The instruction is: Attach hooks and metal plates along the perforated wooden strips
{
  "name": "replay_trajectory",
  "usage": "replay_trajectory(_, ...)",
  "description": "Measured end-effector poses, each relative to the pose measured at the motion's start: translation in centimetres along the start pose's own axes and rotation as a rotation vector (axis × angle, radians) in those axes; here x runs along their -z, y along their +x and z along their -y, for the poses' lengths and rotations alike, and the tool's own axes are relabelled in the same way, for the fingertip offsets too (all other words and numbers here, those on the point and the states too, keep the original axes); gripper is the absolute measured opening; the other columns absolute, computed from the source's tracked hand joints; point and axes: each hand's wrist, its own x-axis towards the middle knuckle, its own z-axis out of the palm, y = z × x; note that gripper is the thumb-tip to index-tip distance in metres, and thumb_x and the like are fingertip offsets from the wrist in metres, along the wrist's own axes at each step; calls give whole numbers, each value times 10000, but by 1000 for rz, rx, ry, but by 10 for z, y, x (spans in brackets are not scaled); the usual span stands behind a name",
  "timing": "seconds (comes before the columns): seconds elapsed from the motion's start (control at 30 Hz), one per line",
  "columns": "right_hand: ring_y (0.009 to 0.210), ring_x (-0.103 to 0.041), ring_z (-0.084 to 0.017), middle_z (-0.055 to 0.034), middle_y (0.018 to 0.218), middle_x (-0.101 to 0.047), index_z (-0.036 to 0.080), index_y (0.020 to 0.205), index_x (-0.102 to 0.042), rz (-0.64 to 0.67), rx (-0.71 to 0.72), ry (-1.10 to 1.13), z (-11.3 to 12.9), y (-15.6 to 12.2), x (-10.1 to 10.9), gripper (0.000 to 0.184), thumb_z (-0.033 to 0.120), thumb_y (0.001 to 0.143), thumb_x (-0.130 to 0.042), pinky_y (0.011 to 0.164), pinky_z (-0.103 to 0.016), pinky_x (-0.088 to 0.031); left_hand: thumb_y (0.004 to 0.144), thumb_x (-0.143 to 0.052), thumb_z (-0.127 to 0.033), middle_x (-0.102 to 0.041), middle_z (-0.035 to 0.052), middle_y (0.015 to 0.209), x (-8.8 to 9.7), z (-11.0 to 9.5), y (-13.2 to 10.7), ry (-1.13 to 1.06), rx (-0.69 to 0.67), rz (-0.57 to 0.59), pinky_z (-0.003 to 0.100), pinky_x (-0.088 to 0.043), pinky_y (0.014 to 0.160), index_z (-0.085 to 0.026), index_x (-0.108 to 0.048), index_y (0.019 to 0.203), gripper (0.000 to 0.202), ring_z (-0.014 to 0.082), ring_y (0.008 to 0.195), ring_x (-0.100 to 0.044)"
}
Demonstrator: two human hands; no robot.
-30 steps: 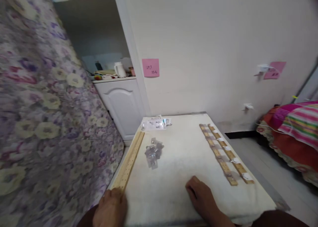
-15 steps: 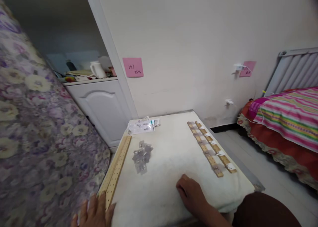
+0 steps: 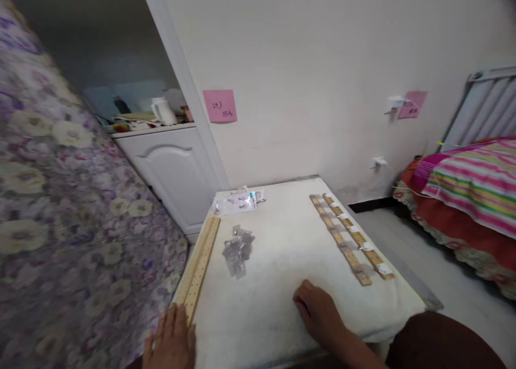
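Observation:
My left hand (image 3: 171, 339) lies flat with its fingers stretched out on the near end of a long perforated wooden strip (image 3: 199, 269) along the left edge of a white-covered table (image 3: 282, 240). My right hand (image 3: 320, 315) rests palm down on the cloth near the front edge, fingers loosely together, holding nothing. A heap of small clear plastic bags with metal parts (image 3: 237, 249) lies past the hands. Two shorter wooden strips (image 3: 350, 239) with white tabs lie side by side on the right of the table.
A clear packet with printed card (image 3: 237, 201) lies at the table's far left corner. A floral mattress (image 3: 72, 207) leans on the left. A white cabinet (image 3: 169, 170), a wall with pink notes (image 3: 220, 105) and a striped bed (image 3: 471, 191) stand around.
The view has swung left and down, then back slightly. My left hand has gone from curled on the strip's end to lying flat. My right hand has stayed in place.

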Motion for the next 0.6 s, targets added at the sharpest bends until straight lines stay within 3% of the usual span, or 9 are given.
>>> replay_trajectory(0.23,705,-528,-144,-1,794,-553,223,797,-539,20,32,21,-6,-4,-6,164,190,882,-402,655,-257,-352,871,-276,-249,-506,203,1334,-12,-5,-2,-78,19,-77,474,-336,1041,-22,-512,1239,493,319,1259,-432)
replay_trajectory(0.33,706,-536,-149,-3,800,-557,225,805,-537,31,37,18,-6,-5,-7,175,210,895,-387,658,-264,-360,871,-293,-212,-511,217,1321,-17,-6,0,-156,36,-19,430,-362,1046,-6,-510,1233,470,304,1253,-446)
replay_trajectory(0.5,708,-546,-154,-6,798,-561,225,805,-537,32,45,14,-7,-8,-7,188,223,903,-376,663,-269,-370,851,-250,-94,-404,140,1430,-16,-13,-4,-332,72,99,364,-337,1082,-115,-402,1341,514,226,1312,-381)
replay_trajectory(0.6,711,-553,-155,-5,803,-565,228,806,-535,30,49,23,-7,-9,-8,189,220,903,-374,665,-269,-375,833,-259,-77,-375,169,1438,-8,-18,-7,-469,113,105,379,-323,1092,-78,-405,1331,519,243,1327,-356)
